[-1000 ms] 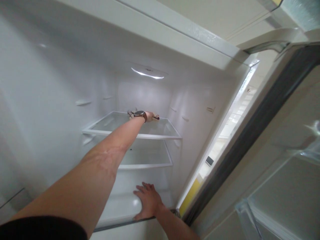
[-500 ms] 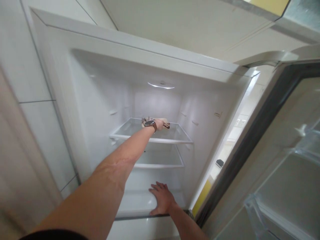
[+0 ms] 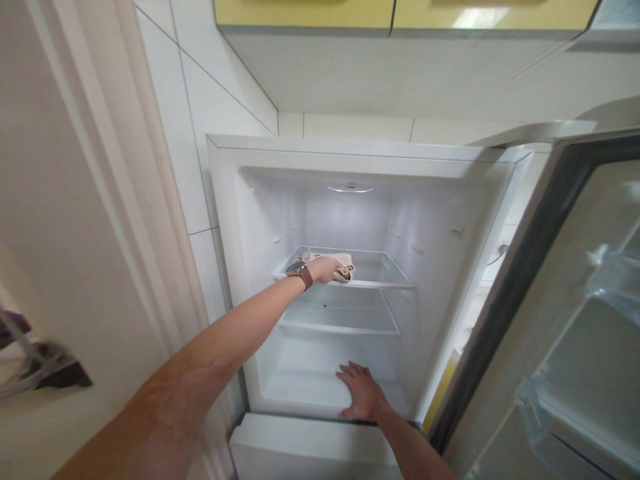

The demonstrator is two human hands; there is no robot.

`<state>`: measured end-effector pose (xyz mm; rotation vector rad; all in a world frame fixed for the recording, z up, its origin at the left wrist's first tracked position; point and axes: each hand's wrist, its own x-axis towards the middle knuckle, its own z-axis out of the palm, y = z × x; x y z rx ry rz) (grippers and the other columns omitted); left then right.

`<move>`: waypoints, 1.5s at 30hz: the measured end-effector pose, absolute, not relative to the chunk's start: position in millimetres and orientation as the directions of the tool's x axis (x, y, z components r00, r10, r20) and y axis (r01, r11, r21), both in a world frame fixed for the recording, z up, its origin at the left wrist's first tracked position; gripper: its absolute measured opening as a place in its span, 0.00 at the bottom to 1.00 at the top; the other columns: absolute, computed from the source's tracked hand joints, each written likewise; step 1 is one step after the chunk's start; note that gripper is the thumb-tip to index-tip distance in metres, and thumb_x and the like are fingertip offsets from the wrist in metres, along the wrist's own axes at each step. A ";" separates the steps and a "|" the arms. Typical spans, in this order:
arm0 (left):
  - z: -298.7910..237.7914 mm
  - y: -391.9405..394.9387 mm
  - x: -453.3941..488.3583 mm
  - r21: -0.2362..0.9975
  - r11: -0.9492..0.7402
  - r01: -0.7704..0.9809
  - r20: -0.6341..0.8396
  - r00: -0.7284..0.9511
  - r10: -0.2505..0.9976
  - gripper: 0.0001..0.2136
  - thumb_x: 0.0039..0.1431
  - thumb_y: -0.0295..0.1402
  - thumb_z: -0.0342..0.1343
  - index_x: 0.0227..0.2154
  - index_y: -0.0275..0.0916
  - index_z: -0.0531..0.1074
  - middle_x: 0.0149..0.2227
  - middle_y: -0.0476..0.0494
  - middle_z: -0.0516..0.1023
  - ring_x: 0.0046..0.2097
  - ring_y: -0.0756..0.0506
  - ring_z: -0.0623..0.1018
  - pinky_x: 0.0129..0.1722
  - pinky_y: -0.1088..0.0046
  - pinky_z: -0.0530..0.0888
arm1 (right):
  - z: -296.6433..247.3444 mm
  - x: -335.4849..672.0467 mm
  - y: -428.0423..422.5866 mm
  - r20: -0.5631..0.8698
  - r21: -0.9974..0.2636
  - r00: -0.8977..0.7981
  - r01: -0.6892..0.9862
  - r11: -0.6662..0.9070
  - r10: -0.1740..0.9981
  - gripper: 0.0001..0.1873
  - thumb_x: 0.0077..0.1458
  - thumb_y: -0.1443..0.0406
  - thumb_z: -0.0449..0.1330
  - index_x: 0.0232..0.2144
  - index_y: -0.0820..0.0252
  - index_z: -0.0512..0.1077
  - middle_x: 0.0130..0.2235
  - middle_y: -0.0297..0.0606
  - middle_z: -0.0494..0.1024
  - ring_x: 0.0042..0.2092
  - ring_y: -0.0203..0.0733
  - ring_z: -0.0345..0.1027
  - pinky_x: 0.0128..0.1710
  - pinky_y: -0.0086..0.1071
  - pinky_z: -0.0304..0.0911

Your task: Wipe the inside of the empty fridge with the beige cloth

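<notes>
An open white fridge (image 3: 360, 157) stands in front of me with bare glass shelves. My left hand (image 3: 324, 269), with a brown watch on the wrist, reaches onto the top glass shelf (image 3: 385, 275) and is closed on a beige cloth (image 3: 343, 268) lying there. My right hand (image 3: 361, 394) rests flat, fingers spread, on the front of the bottom shelf (image 3: 300, 393). A middle shelf (image 3: 345, 323) sits between the two.
The fridge door (image 3: 565, 320) stands open on the right with clear door bins (image 3: 595, 373). White tiled wall (image 3: 200, 133) and a pale door frame (image 3: 100, 200) lie left. Yellow cupboards (image 3: 400, 10) hang above. A drawer front (image 3: 310, 447) is below the shelves.
The view has pulled back and out of the fridge, showing its whole frame. My left hand with the cloth has come from the back of the top shelf toward its front. Right hand stays put.
</notes>
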<state>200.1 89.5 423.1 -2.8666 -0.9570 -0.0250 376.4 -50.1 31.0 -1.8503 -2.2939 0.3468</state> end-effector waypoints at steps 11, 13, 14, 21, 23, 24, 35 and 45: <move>429.6 87.0 198.6 -0.082 -0.762 0.643 0.025 0.765 0.643 0.26 0.58 0.23 0.53 0.58 0.49 0.73 0.56 0.46 0.78 0.55 0.42 0.77 0.51 0.72 0.72 | 33.5 376.0 -50.8 -0.014 -0.284 -0.212 0.938 0.200 0.977 0.61 0.32 0.43 0.71 0.68 0.46 0.58 0.71 0.39 0.54 0.71 0.61 0.40 0.69 0.54 0.35; 430.1 86.7 198.7 -0.074 -0.756 0.651 0.026 0.759 0.651 0.26 0.58 0.23 0.53 0.58 0.50 0.73 0.56 0.46 0.78 0.55 0.42 0.77 0.51 0.72 0.72 | 34.7 375.4 -51.2 -0.018 -0.276 -0.215 0.940 0.202 0.976 0.62 0.32 0.43 0.72 0.68 0.47 0.57 0.71 0.39 0.54 0.71 0.60 0.40 0.69 0.53 0.35; 430.2 86.6 199.0 -0.072 -0.752 0.655 0.027 0.755 0.655 0.26 0.58 0.23 0.53 0.59 0.50 0.72 0.56 0.46 0.78 0.55 0.42 0.77 0.51 0.72 0.72 | 35.3 375.1 -51.5 -0.020 -0.272 -0.217 0.941 0.203 0.976 0.62 0.32 0.43 0.71 0.68 0.47 0.57 0.71 0.39 0.54 0.71 0.60 0.40 0.68 0.53 0.36; 430.1 86.4 202.8 -0.068 -0.748 0.661 0.038 0.750 0.660 0.25 0.59 0.23 0.53 0.59 0.47 0.73 0.55 0.43 0.78 0.54 0.41 0.78 0.52 0.71 0.72 | 36.1 376.3 -53.1 0.003 -0.276 -0.226 0.936 0.218 0.974 0.61 0.32 0.42 0.71 0.68 0.47 0.58 0.71 0.40 0.55 0.71 0.60 0.41 0.68 0.53 0.36; 429.8 86.9 202.9 -0.065 -0.754 0.653 0.045 0.757 0.652 0.25 0.60 0.22 0.52 0.58 0.48 0.73 0.55 0.43 0.79 0.55 0.41 0.78 0.53 0.71 0.72 | 35.9 376.6 -53.1 0.010 -0.277 -0.230 0.934 0.224 0.973 0.60 0.33 0.42 0.71 0.68 0.47 0.59 0.71 0.39 0.55 0.71 0.60 0.41 0.69 0.52 0.36; 429.5 87.3 202.9 -0.065 -0.757 0.650 0.050 0.760 0.648 0.25 0.60 0.22 0.52 0.58 0.48 0.73 0.55 0.43 0.78 0.55 0.41 0.77 0.53 0.71 0.72 | 35.9 376.5 -53.1 0.010 -0.276 -0.232 0.934 0.225 0.973 0.60 0.33 0.42 0.71 0.68 0.47 0.59 0.71 0.39 0.55 0.71 0.59 0.41 0.69 0.52 0.36; 425.3 97.8 207.3 -0.060 -0.743 0.666 0.061 0.746 0.663 0.26 0.59 0.22 0.52 0.58 0.49 0.73 0.54 0.44 0.79 0.53 0.41 0.78 0.52 0.70 0.72 | 32.1 376.2 -51.3 -0.007 -0.265 -0.222 0.941 0.212 0.975 0.61 0.33 0.42 0.71 0.68 0.47 0.58 0.71 0.41 0.54 0.71 0.61 0.41 0.68 0.53 0.35; 417.5 120.5 213.6 -0.014 -0.758 0.652 0.086 0.756 0.649 0.21 0.59 0.27 0.54 0.55 0.46 0.75 0.51 0.44 0.81 0.50 0.42 0.78 0.51 0.70 0.72 | 36.2 376.0 -52.7 -0.003 -0.281 -0.231 0.934 0.221 0.973 0.61 0.33 0.41 0.71 0.68 0.47 0.58 0.71 0.39 0.55 0.71 0.60 0.41 0.68 0.53 0.36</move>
